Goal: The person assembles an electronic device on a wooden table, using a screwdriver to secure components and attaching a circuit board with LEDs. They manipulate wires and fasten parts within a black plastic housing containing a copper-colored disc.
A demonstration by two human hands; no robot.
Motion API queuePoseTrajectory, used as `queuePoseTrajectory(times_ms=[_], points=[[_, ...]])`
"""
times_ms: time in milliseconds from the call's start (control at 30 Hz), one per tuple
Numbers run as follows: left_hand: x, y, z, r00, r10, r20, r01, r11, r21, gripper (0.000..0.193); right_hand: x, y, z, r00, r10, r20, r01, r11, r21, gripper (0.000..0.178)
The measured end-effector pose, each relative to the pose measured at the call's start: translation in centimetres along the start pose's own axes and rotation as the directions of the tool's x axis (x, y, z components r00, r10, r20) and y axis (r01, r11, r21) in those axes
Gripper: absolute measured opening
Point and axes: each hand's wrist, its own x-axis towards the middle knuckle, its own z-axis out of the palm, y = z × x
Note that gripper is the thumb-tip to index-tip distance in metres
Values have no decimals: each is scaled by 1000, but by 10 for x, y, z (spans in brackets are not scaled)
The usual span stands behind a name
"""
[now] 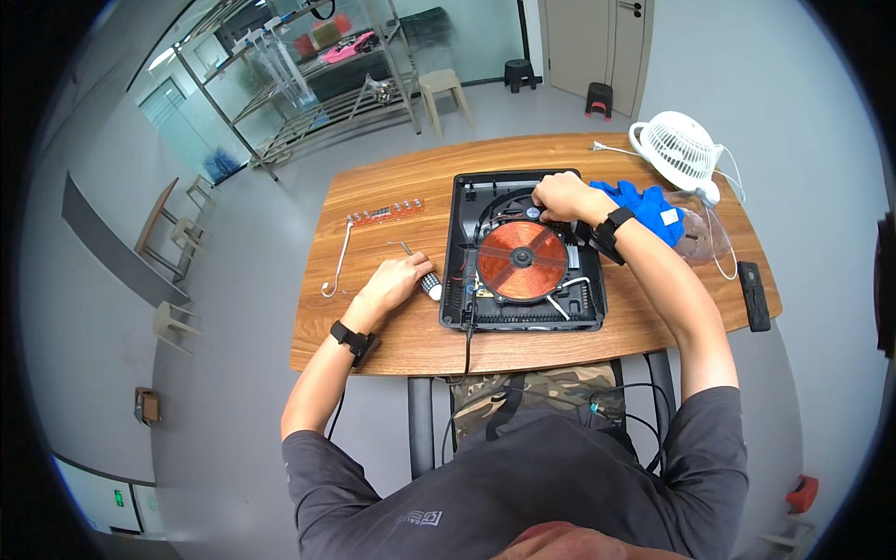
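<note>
An opened induction cooker lies before me, a black plastic case with a round copper coil inside. My right hand reaches into the case behind the coil, at its far right. Its fingers are bent together beside a small round hub on a black part; what they pinch is hidden. To the left of the case, my left hand is curled over a screwdriver with a black-and-white handle. The screwdriver's thin shaft points away from me, close to the tabletop.
A narrow red circuit board with a white lead lies at the table's left. On the right are blue cloth, clear plastic, a white fan and a black oblong object. A black cable runs off the near edge.
</note>
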Motion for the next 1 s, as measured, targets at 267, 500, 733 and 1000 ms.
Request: queuePoseTrajectory(times_ms=[267,500,733,1000], points=[[4,7,3,1000,11,15,-11,999,-38,25,-3,4,4,998,-9,-56,11,1000,27,25],[0,11,3,998,56,-22,-58,992,-112,29,0,2,10,998,-6,-67,11,998,66,26],[-3,13,6,998,37,-48,-42,993,-110,27,-16,4,-2,996,83,24,-85,990,116,41],[-2,19,2,997,53,-61,-59,992,-110,19,-25,22,-14,986,102,131,-134,957,258,45]])
